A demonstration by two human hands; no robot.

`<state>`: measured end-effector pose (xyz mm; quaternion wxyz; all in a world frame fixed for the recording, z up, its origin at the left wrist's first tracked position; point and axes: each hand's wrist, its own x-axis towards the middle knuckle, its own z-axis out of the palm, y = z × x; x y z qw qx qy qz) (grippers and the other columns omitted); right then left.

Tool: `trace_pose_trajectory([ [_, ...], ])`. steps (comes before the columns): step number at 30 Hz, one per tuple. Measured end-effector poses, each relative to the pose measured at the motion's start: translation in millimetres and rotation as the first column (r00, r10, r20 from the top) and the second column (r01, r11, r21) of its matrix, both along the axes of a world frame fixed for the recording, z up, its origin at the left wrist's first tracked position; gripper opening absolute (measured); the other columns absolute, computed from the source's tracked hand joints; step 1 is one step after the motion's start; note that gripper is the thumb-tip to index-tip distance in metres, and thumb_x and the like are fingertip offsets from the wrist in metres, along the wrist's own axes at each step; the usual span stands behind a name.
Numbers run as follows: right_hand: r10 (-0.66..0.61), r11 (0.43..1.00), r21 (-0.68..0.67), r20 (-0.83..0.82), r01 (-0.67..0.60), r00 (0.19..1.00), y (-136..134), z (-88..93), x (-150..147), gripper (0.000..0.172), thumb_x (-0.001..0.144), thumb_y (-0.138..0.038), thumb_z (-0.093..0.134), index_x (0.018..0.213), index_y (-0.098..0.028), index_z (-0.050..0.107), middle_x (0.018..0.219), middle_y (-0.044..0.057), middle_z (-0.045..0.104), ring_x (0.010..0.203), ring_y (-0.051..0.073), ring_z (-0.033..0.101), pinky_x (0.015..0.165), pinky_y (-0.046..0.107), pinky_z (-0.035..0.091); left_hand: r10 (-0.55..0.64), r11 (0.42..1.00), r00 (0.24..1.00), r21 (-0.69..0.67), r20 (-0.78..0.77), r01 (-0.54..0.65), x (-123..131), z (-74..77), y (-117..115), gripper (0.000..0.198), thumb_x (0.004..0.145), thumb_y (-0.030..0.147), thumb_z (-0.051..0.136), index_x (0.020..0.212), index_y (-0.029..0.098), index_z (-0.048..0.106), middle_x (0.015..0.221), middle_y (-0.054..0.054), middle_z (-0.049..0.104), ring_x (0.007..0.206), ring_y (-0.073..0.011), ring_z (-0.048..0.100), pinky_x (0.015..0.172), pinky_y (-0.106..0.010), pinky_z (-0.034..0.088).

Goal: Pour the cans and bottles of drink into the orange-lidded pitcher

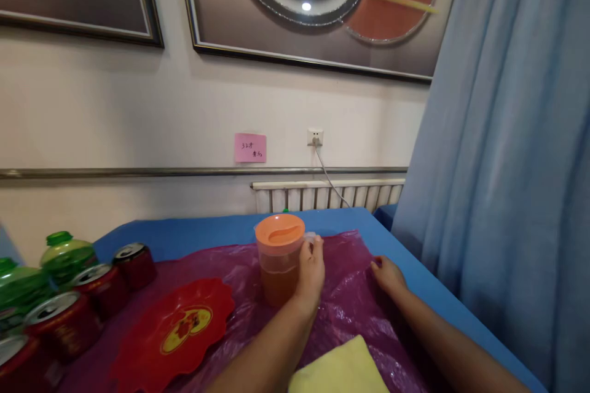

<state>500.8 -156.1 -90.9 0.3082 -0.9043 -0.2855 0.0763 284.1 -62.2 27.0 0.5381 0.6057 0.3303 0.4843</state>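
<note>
A clear plastic pitcher point(279, 282) with an orange lid stands upright on a purple plastic sheet point(343, 285), part filled with amber liquid. My left hand point(311, 270) is closed around the pitcher's handle on its right side. To the right, my right hand point(389, 275) is at the sheet's edge, its fingers pinched together on the plastic. A folded yellow cloth point(343, 368) lies between my forearms, cut off by the bottom of the view. Left of the pitcher is a red scalloped plate point(216, 319) with a yellow printed centre.
Several red drink cans point(136, 269) and green-capped bottles point(69, 261) stand along the left. The blue-covered table point(184, 233) reaches toward a wall with a radiator point(332, 196) and a plugged socket point(315, 137). A blue curtain point(502, 135) hangs at the right.
</note>
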Motion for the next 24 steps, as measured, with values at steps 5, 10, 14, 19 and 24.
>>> trace_pose_trajectory([
  [5, 0.030, 0.989, -0.144, -0.007, -0.030, 1.000, 26, 2.2, 18, 0.033, 0.099, -0.038, 0.061, 0.125, -0.019, 0.062, 0.128, 0.009, 0.063, 0.110, 0.023, 0.064, 0.095, 0.047, 0.053, 0.152, 0.987, 0.988, 0.048, 0.010, -0.152, -11, -3.5, -13, 0.061, 0.084, 0.079, 0.043, 0.077, 0.020, 0.060, 0.071, -0.002, 0.063, 0.071, -0.0206, 0.061, 0.072, -0.033, 0.049],
  [10, 0.016, 0.967, -0.252, -0.030, -0.023, 0.999, 47, 8.9, 33, 0.034, 0.098, -0.038, 0.062, 0.126, -0.018, 0.061, 0.127, 0.009, 0.063, 0.107, 0.023, 0.065, 0.090, 0.044, 0.056, 0.260, 0.960, 0.966, 0.111, -0.017, -0.256, -42, -2.2, -16, 0.064, 0.086, 0.080, 0.038, 0.065, 0.022, 0.051, 0.058, 0.003, 0.048, 0.058, -0.0151, 0.045, 0.059, -0.028, 0.037],
  [14, -0.015, 0.952, -0.306, -0.042, 0.001, 0.999, 63, 12.8, 40, 0.034, 0.098, -0.038, 0.062, 0.126, -0.018, 0.061, 0.127, 0.009, 0.063, 0.107, 0.023, 0.065, 0.090, 0.045, 0.056, 0.244, 0.957, 0.968, 0.178, -0.056, -0.231, -65, 4.1, -18, 0.060, 0.088, 0.075, 0.042, 0.058, 0.023, 0.041, 0.055, 0.006, 0.035, 0.056, -0.0129, 0.033, 0.056, -0.027, 0.028],
  [19, -0.021, 0.938, -0.348, -0.054, 0.001, 0.998, 77, 9.5, 43, 0.034, 0.098, -0.040, 0.062, 0.124, -0.018, 0.062, 0.125, 0.009, 0.064, 0.105, 0.023, 0.065, 0.089, 0.044, 0.056, 0.109, 0.977, 0.993, 0.187, -0.035, -0.100, -77, 19.3, -32, 0.055, 0.093, 0.069, 0.038, 0.063, 0.024, 0.037, 0.060, 0.006, 0.033, 0.058, -0.0126, 0.032, 0.055, -0.026, 0.028],
  [24, 0.013, 0.948, -0.318, -0.015, -0.017, 1.000, 82, -0.8, 48, 0.028, 0.099, -0.040, 0.059, 0.109, -0.016, 0.068, 0.113, 0.010, 0.070, 0.102, 0.023, 0.068, 0.088, 0.042, 0.055, 0.004, 0.987, 1.000, 0.162, -0.012, -0.002, -83, 27.0, -43, 0.055, 0.095, 0.069, 0.038, 0.064, 0.023, 0.036, 0.061, 0.006, 0.032, 0.057, -0.0121, 0.030, 0.053, -0.025, 0.027],
])
